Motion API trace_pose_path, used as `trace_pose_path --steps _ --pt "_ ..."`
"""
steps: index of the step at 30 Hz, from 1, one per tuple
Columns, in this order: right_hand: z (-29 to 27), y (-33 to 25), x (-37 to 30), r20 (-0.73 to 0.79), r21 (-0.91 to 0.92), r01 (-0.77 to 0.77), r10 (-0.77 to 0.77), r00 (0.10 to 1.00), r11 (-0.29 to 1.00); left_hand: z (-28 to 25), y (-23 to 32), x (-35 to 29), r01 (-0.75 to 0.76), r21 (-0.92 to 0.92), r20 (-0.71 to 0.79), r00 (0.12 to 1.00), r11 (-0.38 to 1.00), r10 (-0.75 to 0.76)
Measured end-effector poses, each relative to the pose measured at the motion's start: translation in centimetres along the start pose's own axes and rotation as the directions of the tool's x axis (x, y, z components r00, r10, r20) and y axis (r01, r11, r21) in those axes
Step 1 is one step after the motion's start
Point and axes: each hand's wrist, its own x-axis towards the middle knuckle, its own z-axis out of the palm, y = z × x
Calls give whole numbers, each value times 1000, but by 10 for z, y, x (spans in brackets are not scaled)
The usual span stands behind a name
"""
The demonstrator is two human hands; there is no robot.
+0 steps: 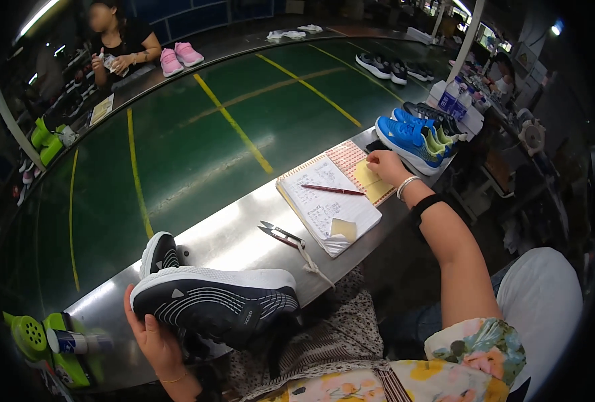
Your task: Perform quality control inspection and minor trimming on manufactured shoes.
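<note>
My left hand [155, 338] grips a black sneaker [224, 301] with white curved lines and a white sole, thumb against its upper and fingers round the toe. The shoe is tilted on its side at the near left of the metal ledge. Behind its toe stands a second black sneaker [160, 254]. My right hand [386, 166] is closed in a pinch over a sheet of small red-printed stickers [347, 157] with a bare yellow backing; what the fingertips hold is too small to make out. An open notebook [324, 208] lies beside the sheet, with a dark red pen [332, 190] across it.
Thread snips [280, 234] tied to a cord lie between notebook and shoe. Blue sneakers [414, 137] stand past my right hand, near plastic bottles [455, 97]. A green conveyor belt [197, 144] runs beyond the ledge. Across it, a person sits near pink sneakers [180, 57].
</note>
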Motion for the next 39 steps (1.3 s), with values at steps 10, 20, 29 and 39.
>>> trace_pose_path --steps 10,20,29,39 --pt "-4 -20 24 327 -209 446 -368 871 870 3 0 1 -3 29 6 1000 1000 3" --pt "-2 -41 43 619 -453 683 -350 704 572 -1 -2 0 0 -5 -4 1000 1000 0" --pt "-3 -44 37 675 -465 736 -341 654 491 0 -1 0 -2 10 -10 1000 1000 2" --pt "-4 -37 37 625 -491 679 -322 711 546 -1 0 -2 -12 -16 23 1000 1000 12"
